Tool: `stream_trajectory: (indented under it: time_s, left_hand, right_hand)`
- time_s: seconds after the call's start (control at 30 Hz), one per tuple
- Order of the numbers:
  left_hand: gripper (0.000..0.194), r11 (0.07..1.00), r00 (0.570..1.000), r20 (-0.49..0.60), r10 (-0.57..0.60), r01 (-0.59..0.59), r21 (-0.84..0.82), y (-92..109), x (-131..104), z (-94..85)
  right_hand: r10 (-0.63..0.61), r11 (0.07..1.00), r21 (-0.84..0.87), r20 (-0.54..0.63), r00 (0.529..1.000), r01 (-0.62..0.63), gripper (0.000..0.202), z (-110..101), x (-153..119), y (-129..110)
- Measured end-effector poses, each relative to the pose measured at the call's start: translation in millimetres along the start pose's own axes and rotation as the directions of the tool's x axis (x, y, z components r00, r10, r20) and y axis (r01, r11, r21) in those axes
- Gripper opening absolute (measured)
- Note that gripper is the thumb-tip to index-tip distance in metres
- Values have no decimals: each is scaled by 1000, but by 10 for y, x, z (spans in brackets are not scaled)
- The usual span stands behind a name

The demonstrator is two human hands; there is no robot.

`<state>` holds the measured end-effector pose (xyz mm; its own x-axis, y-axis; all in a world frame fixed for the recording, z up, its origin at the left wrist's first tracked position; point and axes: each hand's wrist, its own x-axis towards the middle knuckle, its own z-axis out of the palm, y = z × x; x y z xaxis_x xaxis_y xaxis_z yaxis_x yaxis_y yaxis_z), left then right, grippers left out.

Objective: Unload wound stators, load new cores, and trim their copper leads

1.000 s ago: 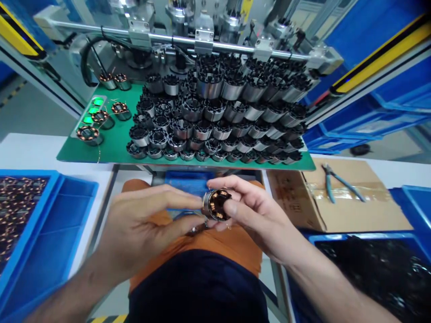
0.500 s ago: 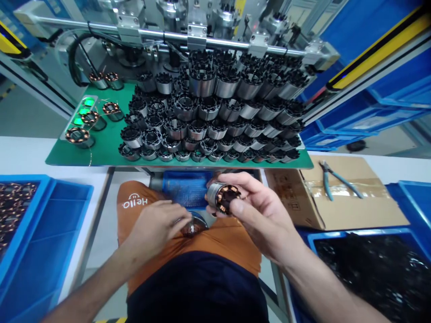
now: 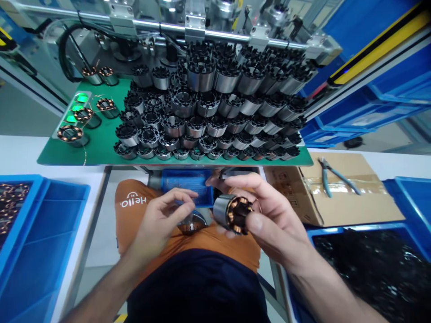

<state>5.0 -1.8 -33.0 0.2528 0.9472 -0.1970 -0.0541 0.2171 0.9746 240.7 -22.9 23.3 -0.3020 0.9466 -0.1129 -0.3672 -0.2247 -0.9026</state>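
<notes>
White writing on the orange trousers (image 3: 198, 244) reads "Hello.", beside a smiling face; print on the side of the cardboard box (image 3: 357, 208) at right is too blurred to read. The right hand (image 3: 274, 220) pinches a metal ring with copper coils (image 3: 225, 213) between thumb and fingers, above the lap and near the green board's (image 3: 101, 154) near edge. A second ago the left hand (image 3: 164, 217) touched this ring; now it sits apart at left, thumb and fingers loosely spread.
</notes>
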Motion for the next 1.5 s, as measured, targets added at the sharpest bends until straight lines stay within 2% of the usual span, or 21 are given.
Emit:
stream_trajectory:
  time_s: [0.1, 0.17, 0.27, 0.33, 0.43, 0.57, 0.63, 0.7, 0.73, 0.77, 0.83, 0.87, 0.9, 0.93, 1.0, 1.07, 1.17, 1.23, 1.33, 1.43, 1.5]
  left_hand:
    - [2, 1000, 1000, 9, 13, -13, -14, 30, 8, -37]
    - [11, 998, 996, 64, 58, -56, -33, 151, 15, -36]
    - [5, 992, 988, 108, 110, -102, -79, 295, 25, -13]
    - [7, 992, 989, 104, 105, -97, -82, 312, 22, 10]
    - [14, 994, 992, 113, 48, -37, -102, 214, -4, 54]
    - [24, 980, 982, 159, -103, 127, -150, -67, -60, 64]
    - [29, 981, 982, 98, -159, 168, -96, -161, -92, 21]
    - [28, 998, 999, -21, -31, 32, 49, -131, -129, -33]
    - [33, 983, 993, -51, 104, -94, 160, -65, -149, -51]
    - [44, 929, 966, -38, 255, -234, 285, 28, -168, -59]
    - [69, 729, 874, 103, 475, -456, 511, 246, -196, -41]
    - [72, 633, 835, 183, 519, -520, 574, 345, -202, -18]
    - [70, 579, 812, 236, 534, -554, 598, 423, -203, 9]
    - [63, 568, 805, 258, 535, -568, 595, 476, -199, 36]
    - [51, 622, 814, 247, 525, -565, 542, 504, -188, 75]
    - [48, 631, 806, 245, 539, -578, 517, 460, -184, 83]
    - [47, 521, 755, 270, 598, -622, 584, 375, -203, 63]
    - [44, 466, 733, 270, 624, -627, 625, 366, -222, 59]
    - [31, 436, 706, 211, 676, -614, 658, 443, -230, 102]
    - [25, 446, 690, 116, 714, -577, 684, 546, -203, 178]
    - [27, 451, 684, 81, 725, -560, 695, 571, -178, 212]
  right_hand:
    - [32, 997, -74, 1, 1000, -31, 45, 0, -34, 4]
    - [49, 994, -102, 18, 999, -47, 47, 15, -29, 44]
    - [36, 986, -166, 22, 999, -32, 47, 20, -11, 125]
    - [30, 975, -222, 2, 1000, -29, 48, 10, -5, 170]
    - [5, 966, -257, -25, 1000, -12, 48, -12, -13, 207]
    - [-53, 987, -155, -23, 998, 48, 46, -41, -56, 151]
    - [-51, 988, -146, -46, 998, 44, 47, -53, -76, 94]
    - [-44, 979, -202, -69, 997, 29, 51, -54, -81, 60]
    - [-40, 971, -237, -72, 997, 22, 54, -47, -78, 58]
    - [-40, 964, -265, -66, 997, 21, 57, -34, -73, 67]
    - [-36, 956, -294, -38, 999, 23, 58, 5, -60, 99]
    - [-31, 955, -296, -22, 999, 23, 58, 28, -54, 115]
    - [-22, 956, -292, -7, 1000, 19, 58, 49, -49, 126]
    - [-13, 957, -289, 10, 1000, 15, 58, 66, -45, 129]
    - [-14, 943, -331, 25, 1000, 21, 62, 84, -36, 109]
    - [-83, 890, -449, 15, 996, 81, 63, 81, -25, 68]
    - [-249, 790, -575, 14, 968, 211, 28, 49, -8, 11]
    - [-281, 809, -539, -5, 960, 234, 6, 16, 0, -1]
    - [-271, 890, -421, -175, 947, 177, 7, -46, 10, 22]
    - [-349, 913, -338, -365, 863, 226, 17, -84, 11, 73]
    - [-423, 877, -390, -349, 836, 281, 13, -70, -12, 110]
